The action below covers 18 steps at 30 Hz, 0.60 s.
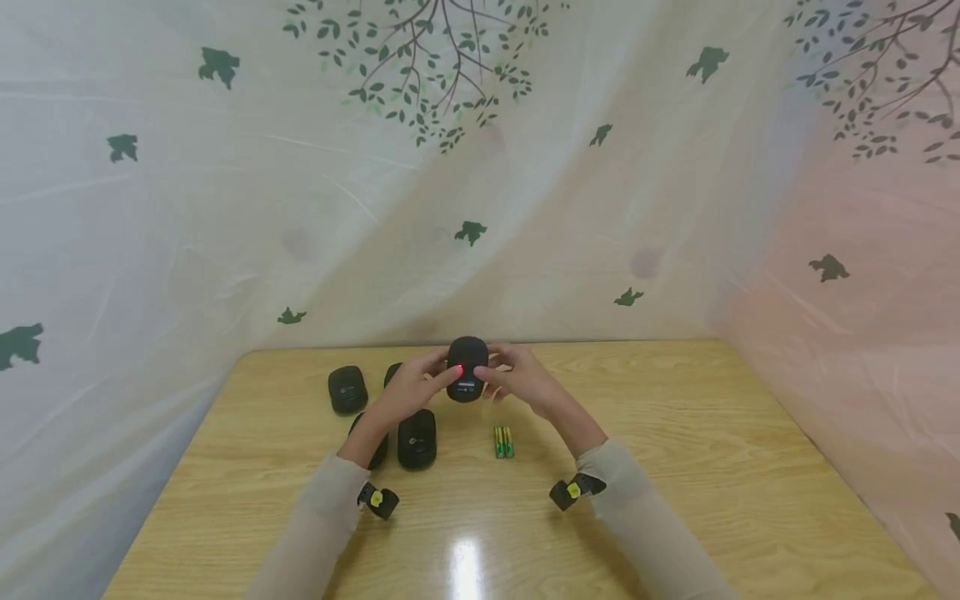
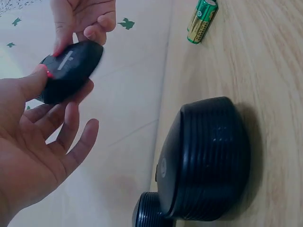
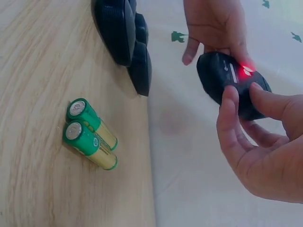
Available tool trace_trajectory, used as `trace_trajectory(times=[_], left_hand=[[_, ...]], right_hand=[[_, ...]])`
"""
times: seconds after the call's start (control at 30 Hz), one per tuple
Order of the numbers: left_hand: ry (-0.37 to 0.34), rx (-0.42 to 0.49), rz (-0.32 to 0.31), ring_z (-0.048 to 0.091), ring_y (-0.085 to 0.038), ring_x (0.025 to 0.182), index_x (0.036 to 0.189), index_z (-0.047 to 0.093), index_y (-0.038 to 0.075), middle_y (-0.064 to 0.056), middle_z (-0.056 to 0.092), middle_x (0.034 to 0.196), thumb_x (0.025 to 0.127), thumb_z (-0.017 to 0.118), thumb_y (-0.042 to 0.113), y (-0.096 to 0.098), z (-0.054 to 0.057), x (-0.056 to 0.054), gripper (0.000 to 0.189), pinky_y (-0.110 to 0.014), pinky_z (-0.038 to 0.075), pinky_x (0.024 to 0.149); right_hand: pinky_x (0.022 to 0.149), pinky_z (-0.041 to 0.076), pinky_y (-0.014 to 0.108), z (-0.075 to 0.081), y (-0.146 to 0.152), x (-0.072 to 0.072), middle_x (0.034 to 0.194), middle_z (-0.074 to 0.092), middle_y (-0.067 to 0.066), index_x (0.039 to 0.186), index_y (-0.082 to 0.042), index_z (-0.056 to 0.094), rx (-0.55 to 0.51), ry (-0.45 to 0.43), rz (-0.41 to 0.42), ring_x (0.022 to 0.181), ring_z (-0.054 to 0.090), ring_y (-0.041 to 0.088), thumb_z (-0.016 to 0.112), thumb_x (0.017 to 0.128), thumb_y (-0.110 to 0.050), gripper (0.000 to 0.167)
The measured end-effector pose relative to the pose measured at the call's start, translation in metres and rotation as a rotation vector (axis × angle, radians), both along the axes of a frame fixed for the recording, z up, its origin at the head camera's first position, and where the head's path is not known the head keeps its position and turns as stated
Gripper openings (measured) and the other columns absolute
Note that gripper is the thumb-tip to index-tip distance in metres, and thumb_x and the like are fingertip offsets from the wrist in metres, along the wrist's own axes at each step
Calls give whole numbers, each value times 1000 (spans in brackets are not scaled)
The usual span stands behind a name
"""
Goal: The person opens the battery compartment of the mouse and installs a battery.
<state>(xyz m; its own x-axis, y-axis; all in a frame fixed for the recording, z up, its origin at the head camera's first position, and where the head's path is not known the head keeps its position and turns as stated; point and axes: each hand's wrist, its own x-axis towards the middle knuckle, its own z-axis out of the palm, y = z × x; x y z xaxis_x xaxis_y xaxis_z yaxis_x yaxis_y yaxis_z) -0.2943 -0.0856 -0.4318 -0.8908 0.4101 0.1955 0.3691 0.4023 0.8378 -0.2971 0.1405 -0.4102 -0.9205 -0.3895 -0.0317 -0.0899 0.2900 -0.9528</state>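
Observation:
Both hands hold a black computer mouse [image 1: 467, 390] up above the far edge of the table, its underside turned to the head camera. A red light glows on that underside. My left hand [image 1: 408, 390] grips one side, thumb on the underside and fingers behind. From the opposite side my right hand [image 1: 525, 382] pinches the mouse between thumb and fingers. The right wrist view shows the right thumb [image 3: 270, 101] lying on the underside near the glow. Two green and gold batteries [image 1: 504, 442] lie side by side on the table, below the right hand.
Several more black mice stand on the wooden table [image 1: 675, 467]: one at the far left [image 1: 348, 390], one near the left wrist [image 1: 417, 440], others partly hidden by the left arm and hand. A printed cloth [image 1: 525, 275] hangs behind the table.

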Motion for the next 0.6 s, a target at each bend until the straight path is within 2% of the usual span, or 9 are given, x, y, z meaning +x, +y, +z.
trace_trajectory(times=[0.1, 0.3, 0.37, 0.5, 0.6], left_hand=[[41, -30, 36, 63, -22, 92, 140, 61, 7, -13, 73, 112, 101, 65, 29, -1, 1, -3, 44, -32, 51, 75], [-14, 62, 16, 71, -35, 84, 144, 56, 6, -22, 64, 128, 99, 69, 19, -4, 3, -7, 49, -44, 59, 75], [-11, 86, 5, 72, -39, 87, 144, 56, 5, -24, 62, 130, 99, 69, 15, -5, 2, -10, 48, -48, 59, 80], [23, 85, -11, 73, -39, 98, 144, 57, 7, -24, 60, 136, 98, 69, 11, -8, 3, -14, 47, -47, 58, 85], [0, 125, -37, 70, -39, 109, 143, 57, 8, -21, 56, 142, 97, 69, 8, -10, 3, -18, 48, -47, 58, 90]], right_hand=[[74, 61, 45, -4, -2, -4, 114, 65, 22, 142, -2, 52, -37, 1, 16, 77, 73, 23, 65, 100, -11, 45], [83, 61, 43, -10, -6, -13, 129, 58, 28, 139, -2, 50, -110, 31, 61, 92, 73, 30, 64, 99, -2, 43], [86, 60, 41, -11, -6, -16, 134, 55, 28, 139, -2, 49, -125, 46, 73, 97, 73, 31, 64, 98, 0, 44], [96, 57, 42, -12, -7, -22, 142, 49, 26, 139, -4, 49, -140, 65, 90, 104, 71, 29, 65, 96, 3, 46], [99, 55, 43, -13, -8, -26, 145, 46, 25, 137, -4, 49, -137, 75, 90, 107, 69, 29, 64, 96, 6, 45]])
